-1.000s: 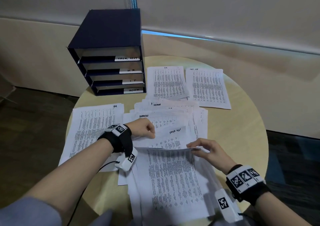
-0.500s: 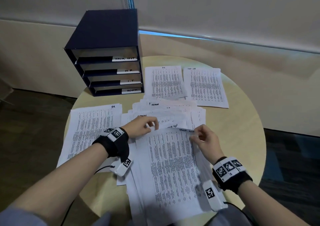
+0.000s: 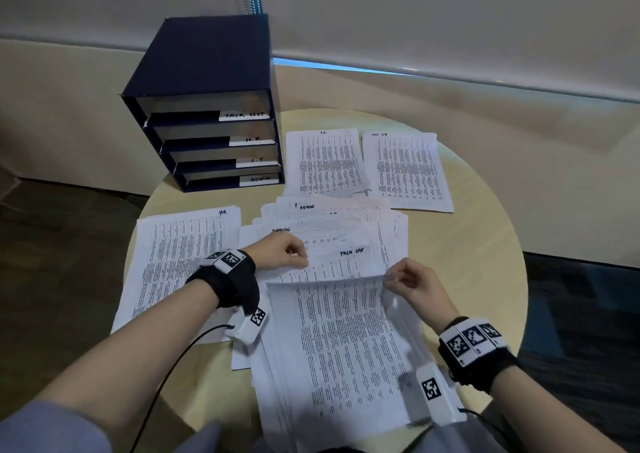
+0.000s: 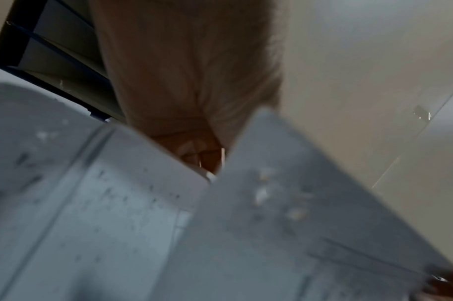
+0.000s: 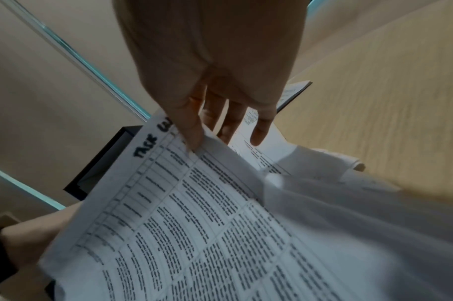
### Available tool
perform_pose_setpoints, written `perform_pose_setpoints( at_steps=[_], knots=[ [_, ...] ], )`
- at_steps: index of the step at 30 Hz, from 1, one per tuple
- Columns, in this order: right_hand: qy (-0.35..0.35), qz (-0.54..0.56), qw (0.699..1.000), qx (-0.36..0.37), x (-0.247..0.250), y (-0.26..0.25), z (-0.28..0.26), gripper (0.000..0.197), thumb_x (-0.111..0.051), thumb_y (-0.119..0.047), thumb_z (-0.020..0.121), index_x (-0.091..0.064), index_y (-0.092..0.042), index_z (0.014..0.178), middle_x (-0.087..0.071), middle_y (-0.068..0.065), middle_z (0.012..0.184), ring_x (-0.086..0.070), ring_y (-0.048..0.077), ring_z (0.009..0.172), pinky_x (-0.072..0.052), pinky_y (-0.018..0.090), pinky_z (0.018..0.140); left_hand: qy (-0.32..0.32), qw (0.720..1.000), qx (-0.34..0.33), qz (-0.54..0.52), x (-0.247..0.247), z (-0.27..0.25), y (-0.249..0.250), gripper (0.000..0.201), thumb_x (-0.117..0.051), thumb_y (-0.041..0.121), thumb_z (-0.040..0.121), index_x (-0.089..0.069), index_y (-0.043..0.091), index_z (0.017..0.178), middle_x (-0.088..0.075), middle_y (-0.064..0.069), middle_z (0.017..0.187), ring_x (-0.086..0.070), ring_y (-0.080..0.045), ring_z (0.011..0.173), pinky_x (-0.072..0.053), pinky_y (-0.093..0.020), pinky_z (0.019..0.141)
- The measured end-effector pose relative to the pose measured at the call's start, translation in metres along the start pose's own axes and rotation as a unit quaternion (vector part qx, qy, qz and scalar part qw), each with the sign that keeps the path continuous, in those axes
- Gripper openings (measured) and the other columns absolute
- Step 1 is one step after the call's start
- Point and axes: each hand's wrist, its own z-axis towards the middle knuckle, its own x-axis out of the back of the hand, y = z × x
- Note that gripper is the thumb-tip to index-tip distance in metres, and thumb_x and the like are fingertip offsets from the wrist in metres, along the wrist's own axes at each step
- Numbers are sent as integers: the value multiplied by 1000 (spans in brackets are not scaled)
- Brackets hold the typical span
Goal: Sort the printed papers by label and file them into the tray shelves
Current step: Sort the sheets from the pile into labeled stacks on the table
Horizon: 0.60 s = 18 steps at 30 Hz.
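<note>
White printed sheet point(image 3: 332, 341) pinched by right hand point(image 3: 414, 288) fingers point(image 5: 191, 130); left hand point(image 3: 277, 253) fingers curled on the stack point(image 3: 332, 244); four tray shelves point(image 3: 214, 147).

Right hand point(image 5: 209, 67) pinches "TASK…" sheet point(image 5: 194, 224), apparently lifted

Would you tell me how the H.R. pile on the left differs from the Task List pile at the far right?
The H.R. pile lies near the person, partly under the left hand's wrist; the Task List pile lies farther away, untouched. The H.R. pile sits more askew. Both are printed sheets with handwritten labels.
</note>
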Motion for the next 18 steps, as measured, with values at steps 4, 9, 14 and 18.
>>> perform_pose_setpoints(
  at_steps=[4, 9, 14, 18],
  knots=[
    [63, 20, 997, -49, -12, -2, 15, 16, -68, -5, 82, -55, -9, 91, -54, -6, 59, -54, 9, 59, -47, 25, 62, -10, 1000, -7, -22, -3, -5, 6, 34, -63, 60, 80, -64, 28, 89, -63, 12, 94, -56, -3, 84, -44, -28, 80],
    [61, -7, 991, -120, -26, 0, 29, 67, -77, -11, 72, -43, -17, 128, -49, 5, 106, -51, 18, 95, -47, 39, 90, -48, 998, -33, 22, -2, -12, 24, 45, -54, 0, 84, -43, 26, 120, -54, 0, 103, -42, -8, 61, -37, -21, 62],
    [1, 117, 983, -142, -8, -21, 27, 47, -78, -12, 71, -56, -11, 112, -67, 9, 103, -64, 27, 95, -52, 35, 80, 29, 994, -104, -11, 23, -28, 54, 40, -53, -2, 83, -57, 26, 112, -64, 8, 98, -56, 2, 78, -41, -18, 70],
    [4, 182, 979, -88, 17, -44, 31, 61, -89, -39, 44, -68, -5, 90, -69, 13, 89, -61, 26, 84, -47, 36, 78, 131, 985, -96, -61, 52, -43, 55, 21, -73, 26, 83, -64, 34, 101, -65, 8, 90, -59, -8, 76, -46, -27, 70]
  ],
)
